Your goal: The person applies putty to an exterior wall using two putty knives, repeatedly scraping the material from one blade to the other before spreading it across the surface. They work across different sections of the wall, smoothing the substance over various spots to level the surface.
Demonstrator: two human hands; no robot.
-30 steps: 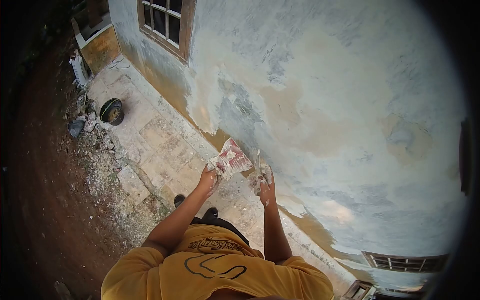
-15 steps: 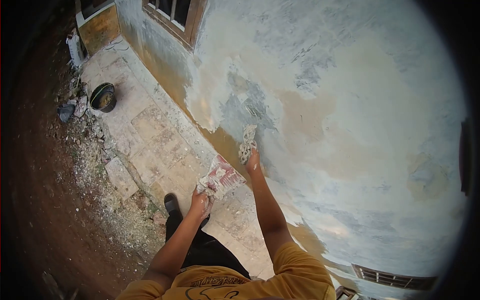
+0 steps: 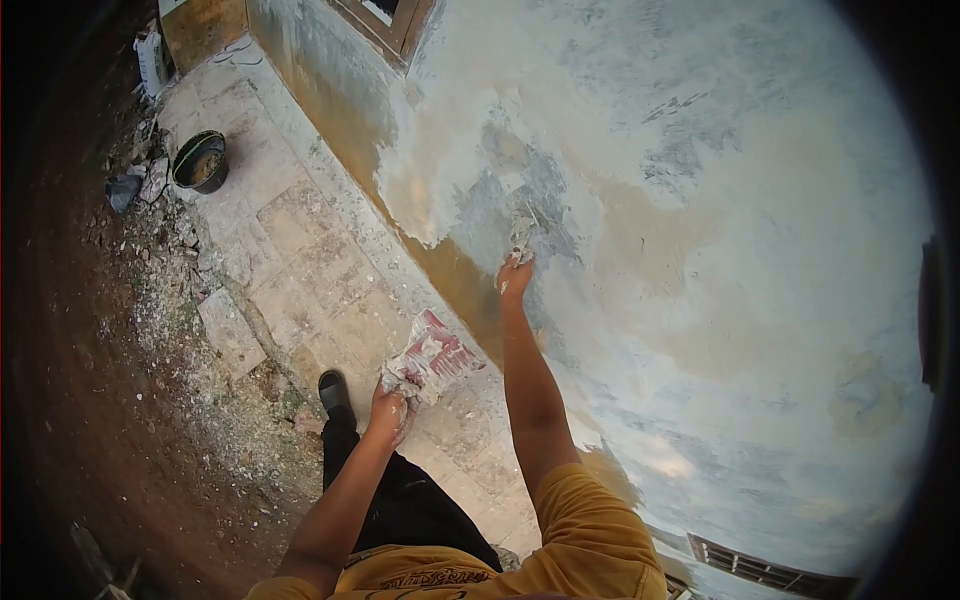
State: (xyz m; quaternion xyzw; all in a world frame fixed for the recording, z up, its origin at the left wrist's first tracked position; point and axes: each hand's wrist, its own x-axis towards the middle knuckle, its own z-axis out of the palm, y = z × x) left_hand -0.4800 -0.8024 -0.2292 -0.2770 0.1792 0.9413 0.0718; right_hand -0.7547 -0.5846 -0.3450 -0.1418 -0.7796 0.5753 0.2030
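My left hand (image 3: 393, 408) is closed on a flat red board (image 3: 446, 360) smeared with pale putty, held low over the paved floor. My right hand (image 3: 515, 277) grips a putty-covered scraper (image 3: 523, 228), its blade against or very close to the grey patch of the wall (image 3: 690, 270). Pale putty marks my fingers on both hands. The handles of both tools are mostly hidden by my hands and the putty.
A black bucket (image 3: 201, 162) stands on the paved strip (image 3: 300, 240) at the upper left. Beyond it are a white sack (image 3: 150, 62), a dark bag (image 3: 122, 191) and rubble. A wooden window frame (image 3: 397, 35) borders the wall at the top.
My right hand has moved up and slightly right along the wall with the scraper, which is now turned differently. My left hand and the board have shifted slightly left.
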